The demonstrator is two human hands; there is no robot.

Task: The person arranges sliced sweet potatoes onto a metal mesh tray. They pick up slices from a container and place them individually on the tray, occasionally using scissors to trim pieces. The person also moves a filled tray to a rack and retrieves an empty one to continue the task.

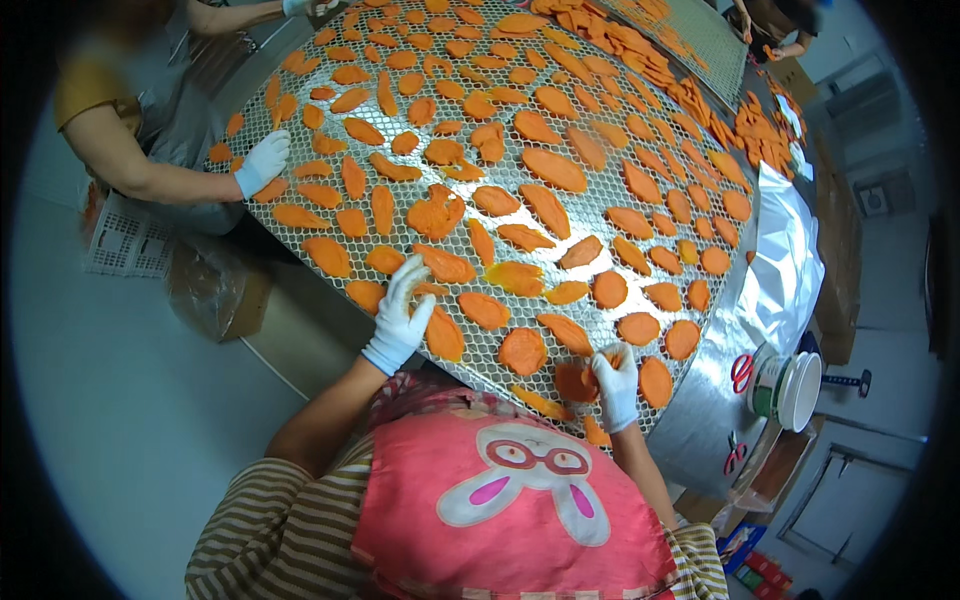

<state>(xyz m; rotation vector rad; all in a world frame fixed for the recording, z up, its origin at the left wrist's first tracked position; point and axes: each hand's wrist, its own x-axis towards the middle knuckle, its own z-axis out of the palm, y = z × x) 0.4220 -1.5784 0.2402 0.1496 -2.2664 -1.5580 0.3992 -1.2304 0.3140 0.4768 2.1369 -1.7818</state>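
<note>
Thin orange slices (pixel 553 169), probably dried fruit or vegetable, lie spread over a large mesh tray (pixel 465 367). My left hand (pixel 401 319), in a white knit glove, is over the tray's near-left edge with fingers and thumb apart. A small orange slice (pixel 429 289) shows between them; whether the hand touches it is unclear. My right hand (pixel 618 384), gloved too, is at the near-right part of the tray, fingers curled in a pinch around an orange piece (pixel 613 361). Beside it a darker round slice (pixel 574 382) lies on the mesh, partly hidden by the fingers.
A co-worker's gloved hand (pixel 264 161) rests at the tray's left edge. Right of the tray are silver foil sheeting (pixel 784 262), a white bucket (pixel 787 390), and red-handled scissors (pixel 735 452). Piled slices (pixel 637 56) and a second mesh tray (pixel 694 49) lie beyond, near another person.
</note>
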